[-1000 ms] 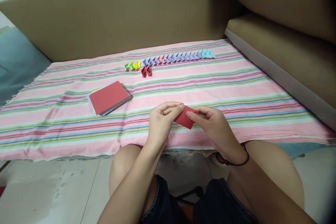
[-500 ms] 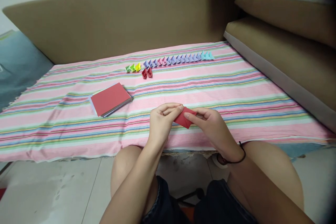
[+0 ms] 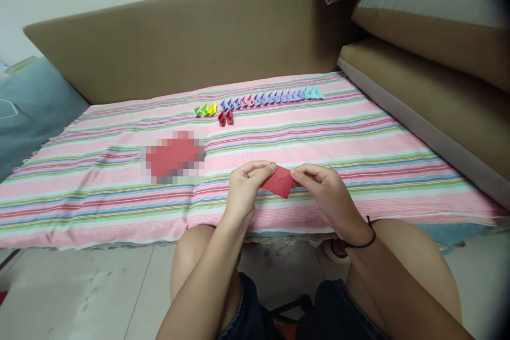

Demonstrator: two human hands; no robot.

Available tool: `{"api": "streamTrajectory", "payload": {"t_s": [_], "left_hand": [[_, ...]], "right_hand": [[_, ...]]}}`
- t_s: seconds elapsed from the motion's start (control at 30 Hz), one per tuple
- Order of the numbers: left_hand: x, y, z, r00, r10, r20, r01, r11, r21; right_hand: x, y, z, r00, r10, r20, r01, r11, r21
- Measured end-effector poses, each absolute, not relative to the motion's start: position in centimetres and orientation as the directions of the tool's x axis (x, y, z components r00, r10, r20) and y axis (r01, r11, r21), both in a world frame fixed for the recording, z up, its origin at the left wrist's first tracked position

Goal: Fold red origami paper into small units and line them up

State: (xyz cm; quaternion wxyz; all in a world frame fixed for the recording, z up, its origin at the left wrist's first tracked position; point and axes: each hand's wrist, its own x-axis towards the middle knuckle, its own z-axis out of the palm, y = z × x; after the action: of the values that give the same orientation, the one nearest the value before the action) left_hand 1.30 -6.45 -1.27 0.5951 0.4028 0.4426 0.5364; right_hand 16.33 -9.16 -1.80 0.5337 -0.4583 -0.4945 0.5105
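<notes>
Head view: the left hand (image 3: 244, 187) and right hand (image 3: 323, 191) still pinch the folded red paper (image 3: 279, 183) by opposite corners. Its shape has scarcely changed, so the same crease seems in hand.

Over seat (image 3: 358, 143) front edge, centre: folded paper (image 3: 279, 181) between left hand (image 3: 244, 188) and right hand (image 3: 322, 191). Paper stack (image 3: 174, 156) further left, mid-depth. Row of folded pieces (image 3: 263, 100) along back edge, two more pieces (image 3: 225, 117) just before its left end. Cushions (image 3: 430, 79) along right edge.

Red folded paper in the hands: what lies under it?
The striped cloth shows beneath the red folded paper, pinched by left hand and right hand. Its underside is hidden.
</notes>
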Motion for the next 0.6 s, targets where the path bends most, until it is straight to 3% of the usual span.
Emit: {"api": "streamTrajectory", "payload": {"t_s": [0.23, 0.4, 0.6], "left_hand": [[1.5, -6.4, -1.6, 0.007, 0.998, -0.066, -0.283, 0.065, 0.957], [1.7, -6.4, -1.7, 0.016, 1.000, -0.022, -0.270, 0.025, 0.962], [1.5, -6.3, -1.6, 0.113, 0.994, 0.012, -0.273, 0.020, 0.962]], "right_hand": [[15.4, -9.0, -1.9, -0.086, 0.996, 0.006, -0.156, -0.007, -0.988], [15.0, -8.7, -2.7, -0.019, 0.999, 0.046, -0.135, 0.043, -0.990], [15.3, -7.9, -3.6, 0.079, 0.996, 0.051, -0.295, 0.072, -0.953]]}}
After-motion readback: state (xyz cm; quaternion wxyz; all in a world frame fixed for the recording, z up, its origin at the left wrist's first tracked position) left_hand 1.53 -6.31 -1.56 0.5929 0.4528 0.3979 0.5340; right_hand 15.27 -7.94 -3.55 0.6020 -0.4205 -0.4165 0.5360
